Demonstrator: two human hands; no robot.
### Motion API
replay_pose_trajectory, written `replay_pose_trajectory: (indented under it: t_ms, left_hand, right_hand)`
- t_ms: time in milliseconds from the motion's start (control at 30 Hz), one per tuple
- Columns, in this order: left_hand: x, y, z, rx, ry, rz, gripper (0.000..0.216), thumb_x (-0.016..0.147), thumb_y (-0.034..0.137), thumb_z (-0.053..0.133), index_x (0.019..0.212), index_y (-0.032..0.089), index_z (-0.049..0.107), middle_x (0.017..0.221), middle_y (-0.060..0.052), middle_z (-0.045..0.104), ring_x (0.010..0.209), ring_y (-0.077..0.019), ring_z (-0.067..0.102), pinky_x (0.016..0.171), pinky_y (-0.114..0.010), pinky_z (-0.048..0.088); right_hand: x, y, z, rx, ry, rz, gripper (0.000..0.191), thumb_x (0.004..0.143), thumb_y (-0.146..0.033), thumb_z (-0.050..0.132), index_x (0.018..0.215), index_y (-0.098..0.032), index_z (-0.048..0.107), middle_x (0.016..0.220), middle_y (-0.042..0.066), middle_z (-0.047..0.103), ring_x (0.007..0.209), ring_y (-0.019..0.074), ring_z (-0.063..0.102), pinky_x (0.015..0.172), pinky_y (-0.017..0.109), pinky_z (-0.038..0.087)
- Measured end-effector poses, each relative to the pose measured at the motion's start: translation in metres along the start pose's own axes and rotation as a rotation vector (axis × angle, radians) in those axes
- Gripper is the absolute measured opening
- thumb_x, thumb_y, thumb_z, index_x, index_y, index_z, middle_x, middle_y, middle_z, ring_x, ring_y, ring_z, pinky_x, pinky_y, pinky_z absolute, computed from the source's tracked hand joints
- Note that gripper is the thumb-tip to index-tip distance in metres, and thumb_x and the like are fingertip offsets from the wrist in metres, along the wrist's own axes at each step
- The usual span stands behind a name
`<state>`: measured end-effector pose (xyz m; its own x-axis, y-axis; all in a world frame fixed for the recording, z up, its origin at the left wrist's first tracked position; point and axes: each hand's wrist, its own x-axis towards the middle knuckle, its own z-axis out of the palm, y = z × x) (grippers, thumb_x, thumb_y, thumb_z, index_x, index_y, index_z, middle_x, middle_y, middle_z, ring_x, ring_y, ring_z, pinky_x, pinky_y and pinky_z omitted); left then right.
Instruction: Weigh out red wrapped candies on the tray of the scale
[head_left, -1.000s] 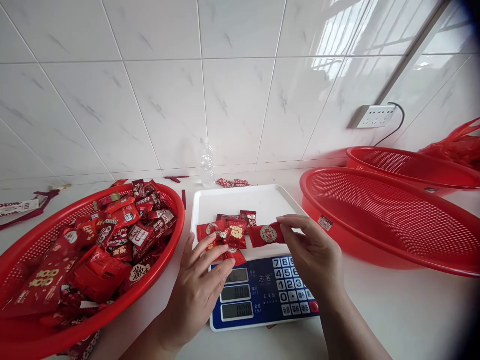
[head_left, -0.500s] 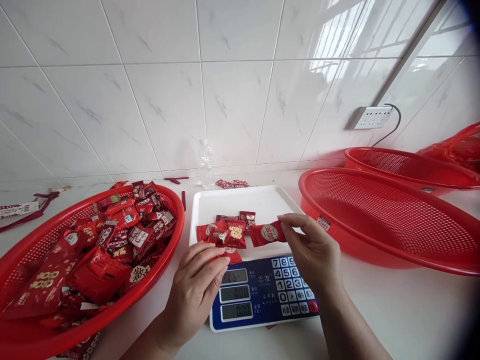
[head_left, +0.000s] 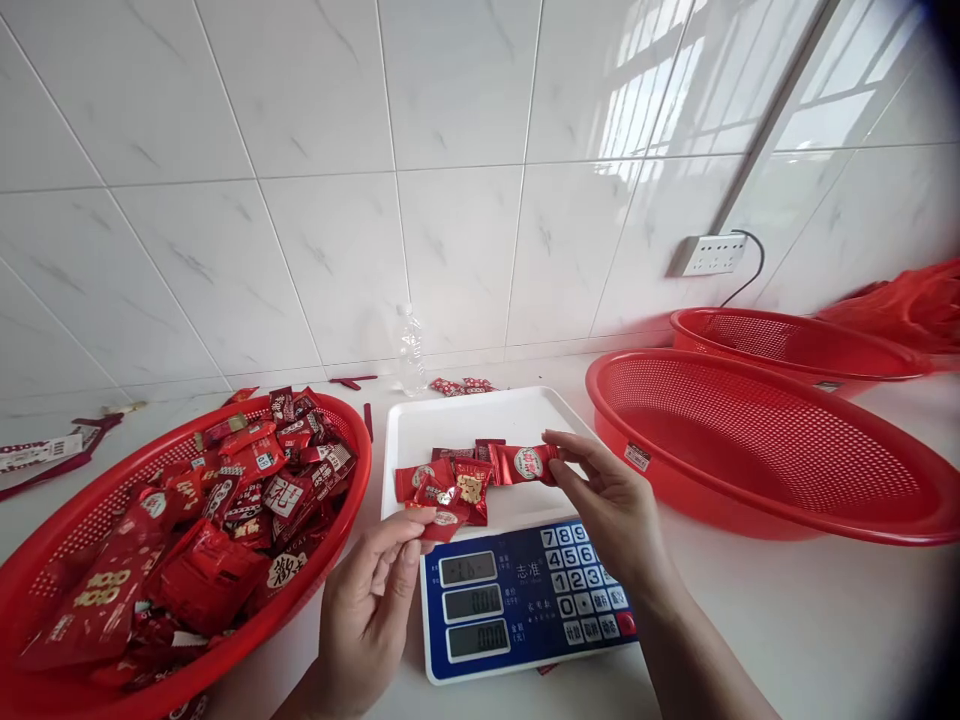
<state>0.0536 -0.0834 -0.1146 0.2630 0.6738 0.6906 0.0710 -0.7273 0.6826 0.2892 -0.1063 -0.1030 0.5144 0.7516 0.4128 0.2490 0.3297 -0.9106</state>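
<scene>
A kitchen-type digital scale [head_left: 529, 655] with a blue keypad panel carries a white tray [head_left: 517, 408]. Several red wrapped candies [head_left: 471, 484] lie bunched on the tray's left half. My right hand [head_left: 611, 510] pinches one end of a long red candy packet [head_left: 528, 464] with a pale round label, just over the tray and touching the pile in view. At the tray's front edge, the thumb and index finger of my left hand [head_left: 371, 600] are closed on the left end of another red candy packet [head_left: 441, 524]; its tip is hidden under the fingers.
A red perforated basket [head_left: 358, 470] heaped with wrapped candies and packets stands at left. Two similar red baskets [head_left: 757, 500] are at right. A clear plastic bottle [head_left: 410, 350] stands near the tiled wall, where a power strip [head_left: 712, 255] is fixed. Small packets [head_left: 461, 387] lie behind the tray.
My right hand has moved slightly left with its candy packet, closer to the pile. My left hand has turned and drawn back, its thumb and index finger now at a packet on the tray's front edge.
</scene>
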Motion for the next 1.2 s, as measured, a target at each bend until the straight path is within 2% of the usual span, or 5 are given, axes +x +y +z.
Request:
replay_pose_trajectory:
  t_ms: [100, 300, 533, 767, 1200]
  left_hand:
    - [0.000, 0.003, -0.002, -0.082, -0.041, 0.009, 0.019, 0.091, 0.013, 0.052, 0.104, 0.024, 0.060, 0.109, -0.003, 0.069, 0.107, -0.0150, 0.064, 0.091, -0.024, 0.054]
    - [0.001, 0.000, 0.005, -0.121, 0.021, 0.012, 0.019, 0.085, 0.005, 0.056, 0.092, 0.023, 0.058, 0.096, 0.000, 0.061, 0.096, -0.0099, 0.063, 0.085, -0.017, 0.054]
    - [0.000, -0.002, 0.010, -0.158, 0.110, -0.118, 0.028, 0.084, 0.008, 0.060, 0.104, 0.028, 0.060, 0.104, 0.000, 0.058, 0.097, -0.0099, 0.064, 0.084, -0.017, 0.055]
    - [-0.008, 0.002, 0.013, -0.375, -0.091, -0.296, 0.049, 0.088, 0.011, 0.060, 0.126, 0.041, 0.054, 0.111, 0.003, 0.070, 0.102, -0.0105, 0.067, 0.089, -0.017, 0.053]
    - [-0.001, 0.008, 0.013, -0.400, -0.071, -0.220, 0.030, 0.089, 0.010, 0.057, 0.107, 0.033, 0.054, 0.089, 0.006, 0.066, 0.077, -0.0067, 0.066, 0.070, -0.013, 0.055]
  right_hand:
    - [-0.003, -0.002, 0.003, 0.037, -0.004, -0.058, 0.021, 0.079, -0.030, 0.066, 0.099, -0.024, 0.071, 0.096, 0.005, 0.065, 0.081, 0.0152, 0.065, 0.071, 0.032, 0.061]
    - [-0.014, -0.009, 0.013, 0.179, -0.098, -0.177, 0.019, 0.083, -0.019, 0.062, 0.096, -0.031, 0.070, 0.088, 0.001, 0.057, 0.073, 0.0110, 0.062, 0.063, 0.025, 0.057]
    - [-0.029, -0.012, 0.019, 0.274, -0.299, -0.243, 0.026, 0.087, -0.015, 0.058, 0.102, -0.034, 0.068, 0.087, 0.001, 0.053, 0.079, 0.0118, 0.057, 0.063, 0.022, 0.052]
    - [-0.037, -0.012, 0.021, 0.061, -0.449, -0.386, 0.044, 0.085, -0.004, 0.049, 0.114, -0.035, 0.061, 0.089, 0.001, 0.055, 0.082, 0.0118, 0.057, 0.072, 0.025, 0.050]
    - [-0.041, -0.017, 0.021, 0.053, -0.625, -0.291, 0.043, 0.082, -0.001, 0.048, 0.112, -0.032, 0.052, 0.091, 0.000, 0.055, 0.080, 0.0115, 0.056, 0.071, 0.025, 0.050]
